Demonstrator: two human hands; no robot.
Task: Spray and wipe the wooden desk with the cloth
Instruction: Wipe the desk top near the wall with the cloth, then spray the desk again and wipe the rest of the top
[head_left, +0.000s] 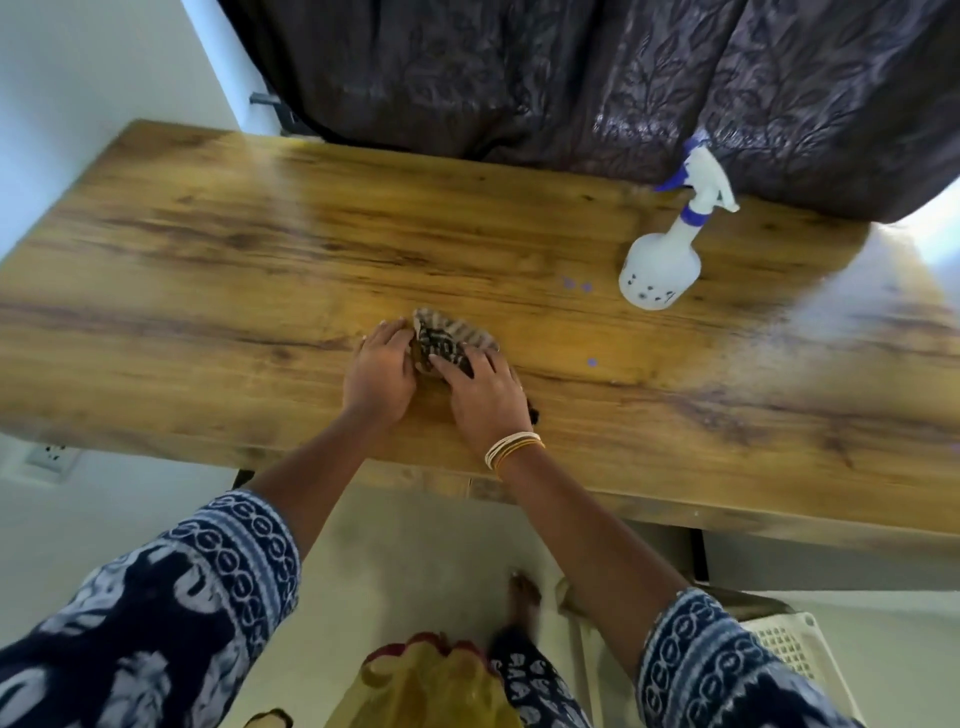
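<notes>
A small striped black-and-beige cloth (448, 338) lies bunched on the wooden desk (218, 270), near its front middle. My left hand (378, 375) rests against the cloth's left side, fingers curved at its edge. My right hand (485, 395) lies flat on the cloth's right part with fingers straight, pressing it down. A white spray bottle (662, 260) with a blue collar and trigger stands upright on the desk to the back right, apart from both hands.
A dark patterned curtain (571, 78) hangs behind the desk's far edge. A white wall is at the left, with a socket (49, 457) below the desk. A white perforated plastic stool (789, 649) stands on the floor at lower right.
</notes>
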